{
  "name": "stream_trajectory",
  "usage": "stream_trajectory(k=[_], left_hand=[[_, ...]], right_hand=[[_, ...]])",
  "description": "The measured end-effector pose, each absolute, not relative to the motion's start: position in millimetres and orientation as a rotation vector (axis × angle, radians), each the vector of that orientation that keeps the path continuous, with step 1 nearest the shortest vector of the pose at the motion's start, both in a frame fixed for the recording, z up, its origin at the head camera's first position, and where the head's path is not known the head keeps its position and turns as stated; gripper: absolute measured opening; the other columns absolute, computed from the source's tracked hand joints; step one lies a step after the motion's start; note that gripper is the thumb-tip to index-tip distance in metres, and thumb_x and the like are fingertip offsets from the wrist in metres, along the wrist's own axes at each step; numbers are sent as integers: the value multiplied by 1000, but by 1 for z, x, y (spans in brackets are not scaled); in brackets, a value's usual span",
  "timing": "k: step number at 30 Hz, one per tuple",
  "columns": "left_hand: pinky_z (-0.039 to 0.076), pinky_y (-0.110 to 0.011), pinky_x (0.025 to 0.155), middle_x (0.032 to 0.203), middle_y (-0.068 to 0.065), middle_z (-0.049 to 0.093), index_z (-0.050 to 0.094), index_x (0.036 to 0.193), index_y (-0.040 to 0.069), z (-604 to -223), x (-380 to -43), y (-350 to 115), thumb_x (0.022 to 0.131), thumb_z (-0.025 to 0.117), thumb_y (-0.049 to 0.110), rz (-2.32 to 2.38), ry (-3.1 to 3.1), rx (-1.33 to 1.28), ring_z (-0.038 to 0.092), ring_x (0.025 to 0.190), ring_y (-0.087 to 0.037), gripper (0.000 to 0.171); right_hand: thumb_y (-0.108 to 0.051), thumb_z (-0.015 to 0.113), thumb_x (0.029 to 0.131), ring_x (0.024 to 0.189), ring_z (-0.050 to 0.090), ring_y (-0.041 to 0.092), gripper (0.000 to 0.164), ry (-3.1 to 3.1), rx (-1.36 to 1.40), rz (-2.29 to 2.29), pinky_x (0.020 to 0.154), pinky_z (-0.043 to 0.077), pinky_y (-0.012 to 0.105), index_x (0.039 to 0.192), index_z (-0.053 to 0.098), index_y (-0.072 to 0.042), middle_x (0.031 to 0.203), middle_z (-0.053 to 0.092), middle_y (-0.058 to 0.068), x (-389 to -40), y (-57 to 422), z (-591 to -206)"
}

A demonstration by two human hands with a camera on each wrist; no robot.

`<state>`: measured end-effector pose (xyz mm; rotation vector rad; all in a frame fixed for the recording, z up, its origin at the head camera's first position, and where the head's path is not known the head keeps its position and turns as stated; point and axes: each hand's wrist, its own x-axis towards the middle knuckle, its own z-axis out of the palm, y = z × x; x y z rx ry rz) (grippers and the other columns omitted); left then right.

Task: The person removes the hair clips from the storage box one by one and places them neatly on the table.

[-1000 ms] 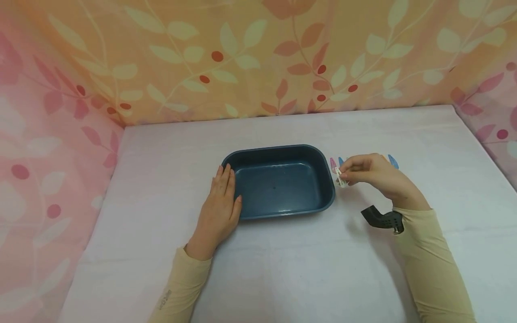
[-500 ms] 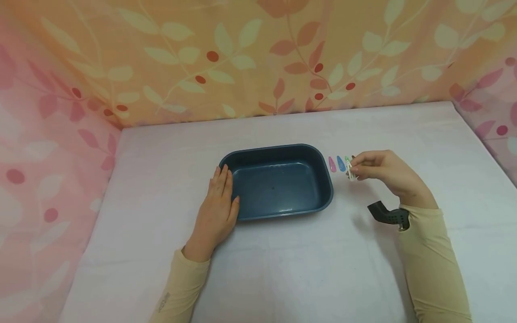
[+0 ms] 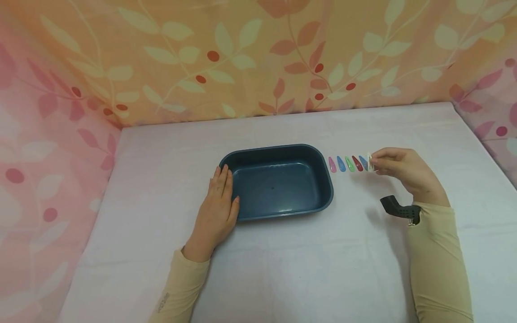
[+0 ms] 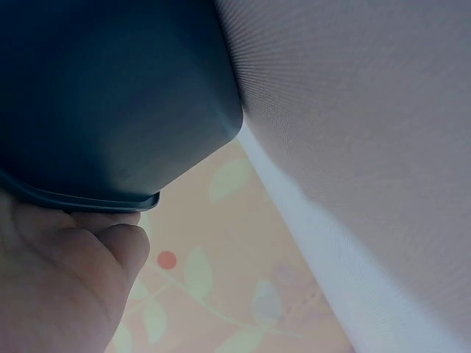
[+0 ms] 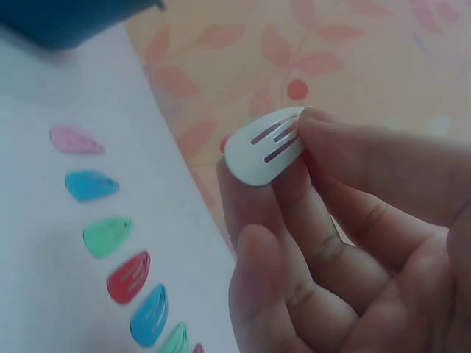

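While the left hand (image 3: 216, 205) lies flat against the tub (image 3: 278, 211), the right hand (image 3: 397, 169) pinches a white clip (image 5: 263, 146), rounded end pointing left; its slots show only at the wrist.

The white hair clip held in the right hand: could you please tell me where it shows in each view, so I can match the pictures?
Head: the white hair clip is right of centre, pinched at the fingertips of the right hand, at the right end of the clip row.
Left wrist: not in it.
Right wrist: upper centre, pinched between thumb and fingers.
Shared landmark: the dark blue tray, at the centre of the head view, filling the left wrist view's upper left, and at the right wrist view's top left corner.
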<state>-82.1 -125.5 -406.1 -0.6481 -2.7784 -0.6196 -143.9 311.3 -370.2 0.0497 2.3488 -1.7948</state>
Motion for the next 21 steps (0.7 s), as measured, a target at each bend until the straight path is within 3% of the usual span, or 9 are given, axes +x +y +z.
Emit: stream_trajectory(k=[12,21], left_hand=[[16,-48,112,151,-27,18,28,140,-16,-405,-82,-125,95,44,16,-623,-2779,-651,8,142,-34,57],[17,-48,111,151,-27,19,28,140,-16,-405,-82,-126,95,44,14,-609,-2775,-650,10,142,-35,56]], right_hand=[[0,63,88,70,62,5,21,2202,228,-1975,66,51,18,82,75,-16,81,68,-6,-146,338,-382],[-10,62,91,74,60,1,26,2292,290,-1776,68,50,16,79,74,-29,82,65,-14,-150,364,-385]])
